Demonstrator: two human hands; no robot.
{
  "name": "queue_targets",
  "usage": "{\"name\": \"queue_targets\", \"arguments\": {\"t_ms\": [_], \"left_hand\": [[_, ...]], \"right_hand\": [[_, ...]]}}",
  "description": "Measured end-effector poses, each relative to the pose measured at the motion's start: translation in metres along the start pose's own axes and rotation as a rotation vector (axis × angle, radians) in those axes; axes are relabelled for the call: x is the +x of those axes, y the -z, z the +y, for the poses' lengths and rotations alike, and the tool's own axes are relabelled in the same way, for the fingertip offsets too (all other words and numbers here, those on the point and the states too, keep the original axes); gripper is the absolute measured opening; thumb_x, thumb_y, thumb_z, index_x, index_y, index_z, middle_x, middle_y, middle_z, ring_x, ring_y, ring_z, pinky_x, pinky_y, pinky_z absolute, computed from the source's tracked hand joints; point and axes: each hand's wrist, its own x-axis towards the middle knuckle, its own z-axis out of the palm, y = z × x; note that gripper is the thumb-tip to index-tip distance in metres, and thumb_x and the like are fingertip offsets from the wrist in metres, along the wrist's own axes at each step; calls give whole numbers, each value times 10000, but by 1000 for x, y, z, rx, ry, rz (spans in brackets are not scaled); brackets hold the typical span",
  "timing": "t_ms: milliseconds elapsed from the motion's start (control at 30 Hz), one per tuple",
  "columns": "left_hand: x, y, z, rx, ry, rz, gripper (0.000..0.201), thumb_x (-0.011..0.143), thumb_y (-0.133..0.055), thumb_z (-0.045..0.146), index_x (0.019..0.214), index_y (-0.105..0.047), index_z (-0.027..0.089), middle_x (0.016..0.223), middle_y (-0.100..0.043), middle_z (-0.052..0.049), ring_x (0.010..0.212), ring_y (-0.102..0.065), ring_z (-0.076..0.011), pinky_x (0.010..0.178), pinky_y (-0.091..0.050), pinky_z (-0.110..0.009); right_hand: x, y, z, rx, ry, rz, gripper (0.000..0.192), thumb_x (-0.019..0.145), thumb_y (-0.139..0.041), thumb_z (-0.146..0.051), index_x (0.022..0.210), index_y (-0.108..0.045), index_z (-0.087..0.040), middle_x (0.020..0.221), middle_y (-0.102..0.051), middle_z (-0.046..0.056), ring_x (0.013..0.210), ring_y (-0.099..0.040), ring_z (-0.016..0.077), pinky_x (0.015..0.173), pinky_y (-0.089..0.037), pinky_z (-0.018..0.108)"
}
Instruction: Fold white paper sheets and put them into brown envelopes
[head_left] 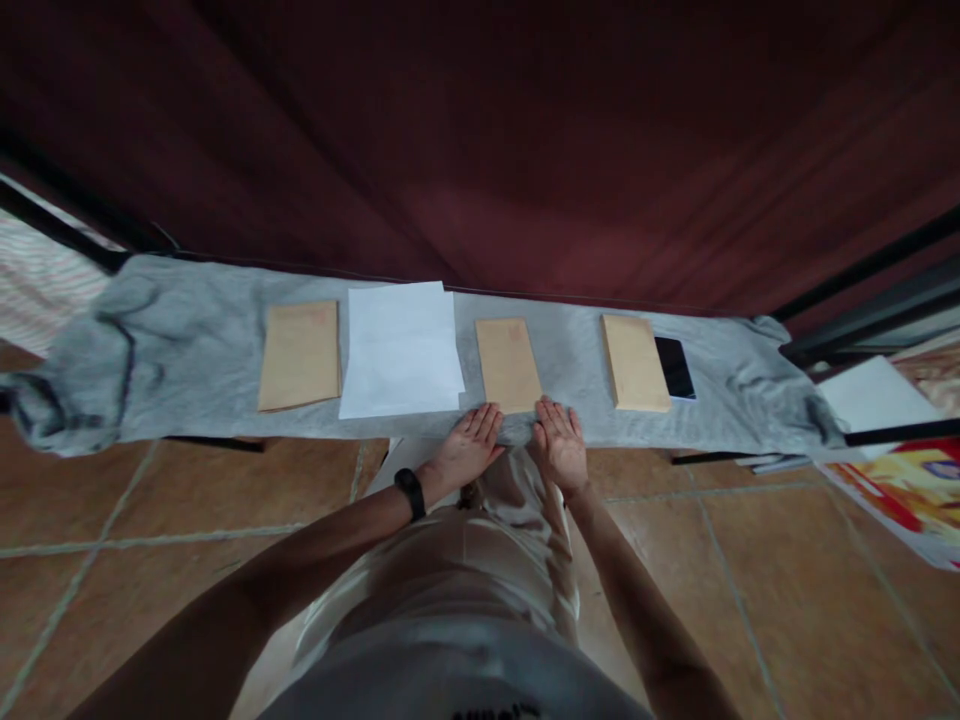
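Observation:
A single brown paper envelope (508, 362) lies flat on the grey cloth in front of me. My left hand (469, 443), with a black band on its wrist, rests open at the cloth's front edge, fingertips by the envelope's lower left corner. At the lower right corner lies my right hand (561, 442), also open and palm down, its fingertips touching or very near the envelope. White paper sheets (401, 350) lie in a slightly uneven pile left of the envelope. Further left are brown envelopes (300, 355); to the right stands a thicker stack of brown envelopes (637, 363).
The grey cloth (195, 350) covers a narrow table. A dark phone (675, 368) lies beside the right stack. Behind the table hangs a dark red curtain (480, 150). A white sheet (877, 393) and a red and yellow printed sheet (911, 485) are at the far right.

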Motion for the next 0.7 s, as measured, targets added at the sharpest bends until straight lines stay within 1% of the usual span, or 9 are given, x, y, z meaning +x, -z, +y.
{"name": "queue_targets", "arguments": {"t_ms": [67, 133, 267, 367, 433, 600, 633, 700], "left_hand": [[1, -2, 1, -17, 10, -4, 575, 1037, -457, 342, 1496, -447, -5, 1571, -413, -264, 1515, -339, -327, 1224, -339, -475], [1, -4, 2, -39, 21, -9, 581, 1032, -466, 341, 1504, -438, 2, 1571, -411, -269, 1520, -327, -325, 1228, -331, -479], [2, -9, 1, -86, 33, -18, 586, 1025, -466, 327, 1518, -424, 14, 1578, -406, -265, 1530, -301, -328, 1236, -316, -491], [2, -10, 0, -100, 32, -14, 585, 1016, -470, 303, 1534, -410, 38, 1585, -408, -247, 1539, -287, -314, 1243, -304, -488], [1, -10, -1, -98, 27, -9, 580, 1015, -473, 300, 1528, -416, 36, 1579, -420, -247, 1535, -301, -308, 1244, -302, -475], [0, -5, 0, -137, 26, 28, 547, 1019, -470, 305, 1505, -449, 54, 1555, -467, -234, 1514, -357, -290, 1237, -319, -466], [1, -5, 0, -171, 45, 45, 532, 1021, -463, 301, 1497, -459, 63, 1555, -473, -225, 1506, -376, -281, 1232, -330, -459], [5, -4, -1, -297, 131, 97, 502, 1023, -441, 290, 1479, -478, 82, 1556, -482, -206, 1479, -424, -263, 1213, -368, -450]], "right_hand": [[2, -2, -4, -6, -30, 34, 493, 1086, -346, -321, 1520, -481, -131, 1538, -523, 147, 1493, -391, 267, 1249, -240, 528], [4, -4, -14, 3, -41, 52, 494, 1079, -359, -315, 1510, -488, -110, 1556, -496, 165, 1506, -364, 283, 1251, -227, 547], [8, -9, -38, 85, 41, -24, 494, 1068, -368, -281, 1537, -455, -151, 1597, -449, 135, 1512, -351, 257, 1255, -235, 521], [9, -9, -48, 103, 31, -39, 498, 1068, -365, -273, 1545, -442, -155, 1590, -459, 133, 1502, -368, 250, 1251, -242, 507], [10, -7, -47, 90, 6, -38, 497, 1072, -360, -279, 1543, -442, -142, 1585, -464, 142, 1497, -377, 249, 1248, -247, 497], [13, -7, -35, 65, -65, -36, 494, 1078, -349, -306, 1517, -468, -114, 1556, -496, 167, 1485, -401, 244, 1239, -259, 484], [14, -8, -34, 65, -73, -32, 497, 1077, -352, -312, 1516, -468, -110, 1554, -497, 172, 1482, -405, 245, 1237, -263, 486], [15, -10, -33, 64, -74, -19, 501, 1076, -354, -316, 1516, -468, -104, 1553, -496, 178, 1481, -407, 250, 1232, -274, 489]]}}
